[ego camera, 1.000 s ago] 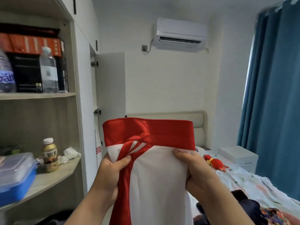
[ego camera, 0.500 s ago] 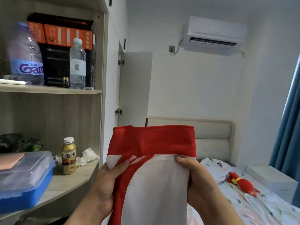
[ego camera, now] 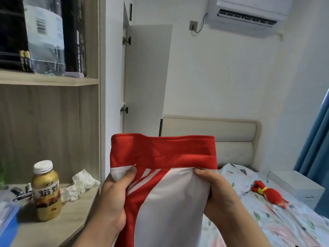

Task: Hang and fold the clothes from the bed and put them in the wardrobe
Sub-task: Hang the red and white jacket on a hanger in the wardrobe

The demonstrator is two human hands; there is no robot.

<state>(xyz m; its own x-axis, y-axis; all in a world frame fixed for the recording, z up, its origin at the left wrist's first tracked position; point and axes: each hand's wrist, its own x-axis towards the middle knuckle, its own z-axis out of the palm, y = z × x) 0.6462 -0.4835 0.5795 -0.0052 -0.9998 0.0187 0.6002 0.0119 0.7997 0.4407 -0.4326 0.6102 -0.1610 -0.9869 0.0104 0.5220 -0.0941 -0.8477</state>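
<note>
A folded red-and-white garment (ego camera: 167, 198) with white stripes is held up in front of me, its red band on top. My left hand (ego camera: 114, 198) grips its left edge, thumb on the white corner. My right hand (ego camera: 215, 191) grips its right edge with the fingers curled over the white cloth. Behind the garment stands the white wardrobe, its door (ego camera: 147, 77) swung open; the inside is hidden. The bed (ego camera: 277, 221) with a floral sheet lies to the right.
A wooden shelf unit (ego camera: 53, 227) at left holds a gold drink bottle (ego camera: 46, 191), crumpled tissue (ego camera: 80, 186), a blue-lidded box (ego camera: 7, 225), and a water bottle (ego camera: 44, 34) above. A red plush toy (ego camera: 268, 193) lies on the bed. White nightstand (ego camera: 295, 186), blue curtain (ego camera: 315, 139), air conditioner (ego camera: 249, 11).
The view has swung left and moved closer to the shelves and the wardrobe. Both hands keep the same hold on the garment, carried along with me.
</note>
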